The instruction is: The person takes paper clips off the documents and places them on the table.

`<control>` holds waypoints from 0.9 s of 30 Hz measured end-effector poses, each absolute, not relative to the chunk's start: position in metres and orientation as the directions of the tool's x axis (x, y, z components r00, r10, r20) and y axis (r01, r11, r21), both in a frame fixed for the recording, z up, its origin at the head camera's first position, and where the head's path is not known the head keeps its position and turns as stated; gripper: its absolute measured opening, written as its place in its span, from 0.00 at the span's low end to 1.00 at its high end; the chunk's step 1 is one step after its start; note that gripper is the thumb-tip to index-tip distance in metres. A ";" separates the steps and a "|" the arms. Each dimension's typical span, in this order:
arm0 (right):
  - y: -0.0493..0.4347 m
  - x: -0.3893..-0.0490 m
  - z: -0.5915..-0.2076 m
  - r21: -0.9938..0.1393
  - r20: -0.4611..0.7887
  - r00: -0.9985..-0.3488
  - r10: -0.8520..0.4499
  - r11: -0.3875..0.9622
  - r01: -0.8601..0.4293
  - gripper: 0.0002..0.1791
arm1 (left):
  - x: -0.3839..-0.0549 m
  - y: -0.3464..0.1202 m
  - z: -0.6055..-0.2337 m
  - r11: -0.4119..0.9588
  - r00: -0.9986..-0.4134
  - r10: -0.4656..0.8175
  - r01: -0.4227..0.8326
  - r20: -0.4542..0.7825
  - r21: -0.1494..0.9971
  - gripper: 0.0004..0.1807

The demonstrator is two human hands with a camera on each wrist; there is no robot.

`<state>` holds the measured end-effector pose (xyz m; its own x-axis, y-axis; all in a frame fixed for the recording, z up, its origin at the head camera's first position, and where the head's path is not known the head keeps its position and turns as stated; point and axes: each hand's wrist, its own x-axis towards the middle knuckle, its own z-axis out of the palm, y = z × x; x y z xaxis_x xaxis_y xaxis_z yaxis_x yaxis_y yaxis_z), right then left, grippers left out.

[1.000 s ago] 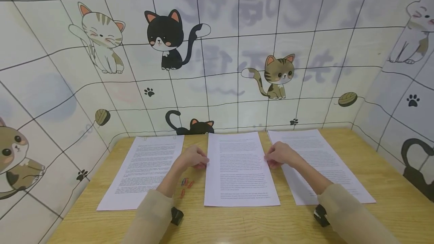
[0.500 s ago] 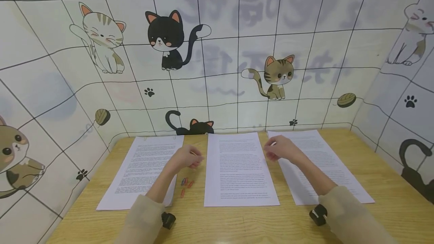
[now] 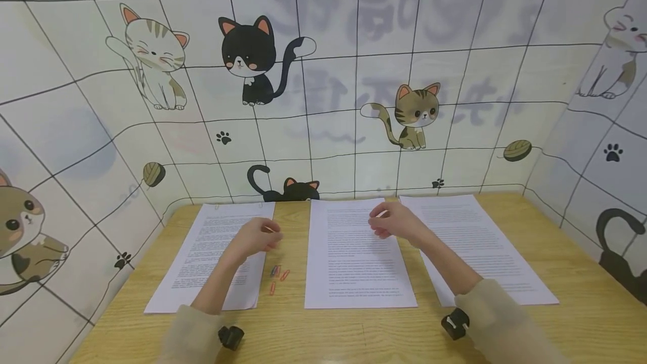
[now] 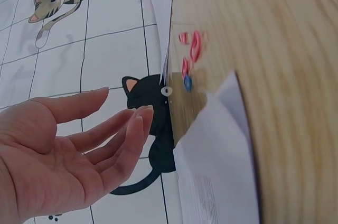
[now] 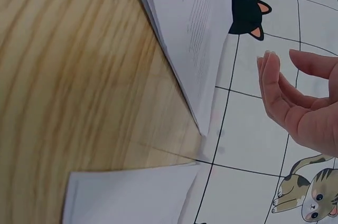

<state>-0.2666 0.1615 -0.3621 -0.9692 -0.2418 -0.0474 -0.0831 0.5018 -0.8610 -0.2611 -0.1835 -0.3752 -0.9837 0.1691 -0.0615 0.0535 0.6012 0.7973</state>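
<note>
Three stacks of printed paper lie side by side on the wooden table. My left hand hovers at the inner edge of the left stack, its fingers loosely bent with nothing between them, as the left wrist view also shows. Over the upper right part of the middle stack is my right hand, raised and holding nothing, thumb and fingers apart in the right wrist view. The right stack lies beyond that forearm. Several paper clips, mostly red with one blue, lie between the left and middle stacks.
Two clips sit on the top edge of the left stack. The wooden table meets a white wall covering with a black grid and cartoon cats along its back edge. Each wrist carries a small black camera mount.
Both hands have come off the sides of the middle stack and moved left. The left hand is now by the left stack, the right hand above the middle one. The papers look unmoved.
</note>
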 end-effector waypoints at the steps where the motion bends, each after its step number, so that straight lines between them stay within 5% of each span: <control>1: 0.158 -0.266 -0.363 -0.867 -0.047 -0.967 -0.249 0.492 -0.084 0.16 | -0.260 -0.187 -0.374 0.607 -0.984 0.169 0.060 -0.055 0.792 0.16; 27: 0.061 -0.259 -0.374 -0.939 -0.121 -0.921 -0.369 0.343 -0.014 0.18 | -0.251 -0.268 -0.368 0.721 -0.993 0.081 -0.001 -0.086 0.693 0.22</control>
<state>-0.2594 0.0609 -0.3738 -0.9215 -0.3692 -0.1210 -0.0139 0.3427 -0.9394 -0.2507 -0.2682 -0.3681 -0.9930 0.0815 -0.0857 -0.0007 0.7206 0.6933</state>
